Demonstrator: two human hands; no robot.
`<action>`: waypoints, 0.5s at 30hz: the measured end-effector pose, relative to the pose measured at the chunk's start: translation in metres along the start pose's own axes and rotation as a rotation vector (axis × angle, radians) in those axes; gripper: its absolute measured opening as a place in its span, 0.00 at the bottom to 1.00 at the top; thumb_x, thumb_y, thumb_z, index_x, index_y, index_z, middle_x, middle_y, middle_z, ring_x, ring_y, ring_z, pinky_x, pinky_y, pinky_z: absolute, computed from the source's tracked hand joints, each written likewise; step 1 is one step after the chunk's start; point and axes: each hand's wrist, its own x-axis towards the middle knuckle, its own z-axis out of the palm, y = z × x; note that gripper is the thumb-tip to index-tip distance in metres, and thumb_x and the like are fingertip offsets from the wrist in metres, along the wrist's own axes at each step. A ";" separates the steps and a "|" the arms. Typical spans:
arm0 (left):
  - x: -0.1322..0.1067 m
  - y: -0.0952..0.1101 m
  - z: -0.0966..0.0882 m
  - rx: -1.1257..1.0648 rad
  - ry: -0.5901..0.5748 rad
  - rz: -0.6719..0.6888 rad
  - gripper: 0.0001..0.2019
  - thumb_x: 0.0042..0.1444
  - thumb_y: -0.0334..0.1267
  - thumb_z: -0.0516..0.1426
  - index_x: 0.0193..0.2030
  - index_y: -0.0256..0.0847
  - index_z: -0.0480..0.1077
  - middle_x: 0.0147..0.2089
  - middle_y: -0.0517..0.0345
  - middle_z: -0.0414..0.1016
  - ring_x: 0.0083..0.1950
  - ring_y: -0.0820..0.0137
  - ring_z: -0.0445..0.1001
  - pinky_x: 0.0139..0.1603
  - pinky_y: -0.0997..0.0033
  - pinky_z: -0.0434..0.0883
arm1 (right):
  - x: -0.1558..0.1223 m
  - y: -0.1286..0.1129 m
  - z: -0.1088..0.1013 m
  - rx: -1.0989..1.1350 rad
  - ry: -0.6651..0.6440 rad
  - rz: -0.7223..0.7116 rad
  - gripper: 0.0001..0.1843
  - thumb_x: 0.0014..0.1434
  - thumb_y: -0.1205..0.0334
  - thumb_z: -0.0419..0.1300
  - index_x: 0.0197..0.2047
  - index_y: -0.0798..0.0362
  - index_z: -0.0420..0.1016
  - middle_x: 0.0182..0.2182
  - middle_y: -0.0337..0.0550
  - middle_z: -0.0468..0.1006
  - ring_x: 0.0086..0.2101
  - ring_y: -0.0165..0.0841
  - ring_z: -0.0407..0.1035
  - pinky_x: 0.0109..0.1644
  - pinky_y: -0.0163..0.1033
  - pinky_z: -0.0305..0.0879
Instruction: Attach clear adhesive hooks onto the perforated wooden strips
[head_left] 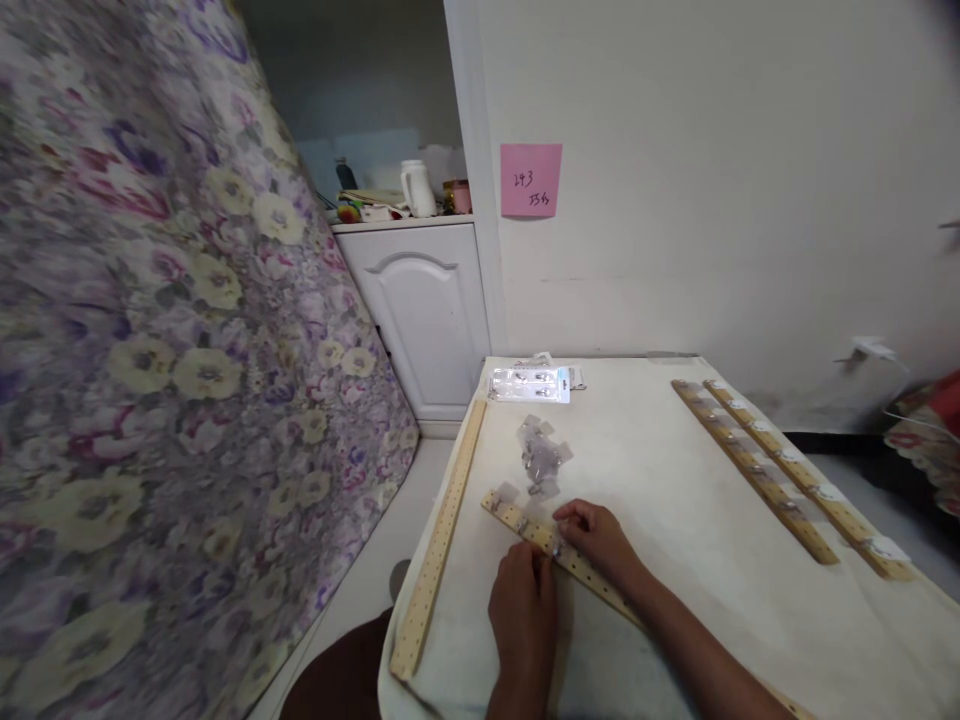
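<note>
A pale wooden strip with rows of holes (600, 586) lies slantwise on the table between my hands. Small metal clips or hooks with clear square pieces (523, 523) sit along its far end. My left hand (523, 600) is at the strip's near edge, fingers curled together beside a metal piece (556, 548); what is between the fingertips is hidden. On the far side, my right hand (596, 540) has its thumb and finger pinched close to the same piece, perhaps on its clear square; I cannot make out what they grip. Beyond lies a pile of similar clear pieces (540, 455).
A bare holed strip (439, 540) runs along the table's left edge. Two strips fitted with clear pieces (757, 470) lie at the right. Clear packaging (530, 384) rests at the back. A floral curtain (187, 350) hangs left; a pink note (531, 180) is on the wall.
</note>
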 end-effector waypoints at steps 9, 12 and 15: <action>-0.013 -0.012 0.001 -0.123 0.052 0.182 0.16 0.61 0.34 0.44 0.48 0.40 0.69 0.43 0.50 0.72 0.46 0.64 0.69 0.49 0.63 0.66 | 0.000 0.002 0.001 0.005 0.000 0.011 0.11 0.47 0.63 0.56 0.34 0.55 0.76 0.18 0.32 0.64 0.22 0.28 0.59 0.27 0.33 0.54; -0.018 -0.021 0.003 -0.069 0.011 0.234 0.19 0.58 0.30 0.44 0.54 0.39 0.68 0.48 0.48 0.71 0.49 0.63 0.67 0.52 0.63 0.65 | -0.001 0.001 0.001 -0.006 0.013 -0.007 0.11 0.48 0.63 0.55 0.34 0.55 0.75 0.18 0.32 0.64 0.22 0.28 0.59 0.28 0.33 0.54; -0.019 -0.022 0.004 0.003 -0.034 0.246 0.23 0.56 0.27 0.44 0.57 0.37 0.65 0.51 0.47 0.70 0.51 0.63 0.66 0.54 0.64 0.64 | 0.000 0.001 0.001 -0.017 0.018 -0.008 0.11 0.48 0.62 0.55 0.34 0.54 0.75 0.18 0.32 0.64 0.22 0.28 0.59 0.28 0.33 0.54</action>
